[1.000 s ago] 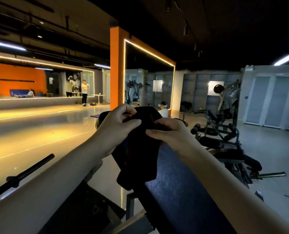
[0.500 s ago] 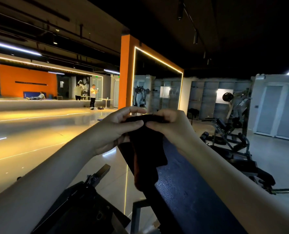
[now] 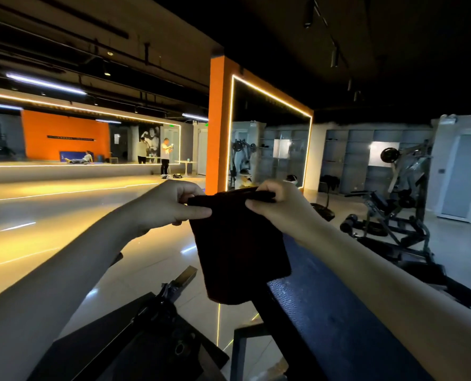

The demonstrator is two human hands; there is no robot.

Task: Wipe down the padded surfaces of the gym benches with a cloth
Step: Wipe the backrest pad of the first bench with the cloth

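A dark cloth [image 3: 238, 248] hangs flat in the air in front of me, folded over at its top edge. My left hand [image 3: 171, 204] pinches its upper left corner and my right hand [image 3: 277, 209] pinches its upper right corner. Below and behind the cloth runs the dark blue padded bench back [image 3: 336, 312], slanting from lower right up toward the cloth. The cloth's lower edge hangs over the pad's left side; whether it touches the pad I cannot tell.
The bench's black metal frame [image 3: 162, 334] lies at lower left. Weight machines [image 3: 396, 204] stand to the right. An orange pillar with a lit mirror [image 3: 220, 127] rises ahead. People [image 3: 165, 156] stand far off across the glossy floor.
The bunched cloth has been pulled apart and now hangs spread flat between both hands. My hands moved apart and rose slightly; the view tilted upward.
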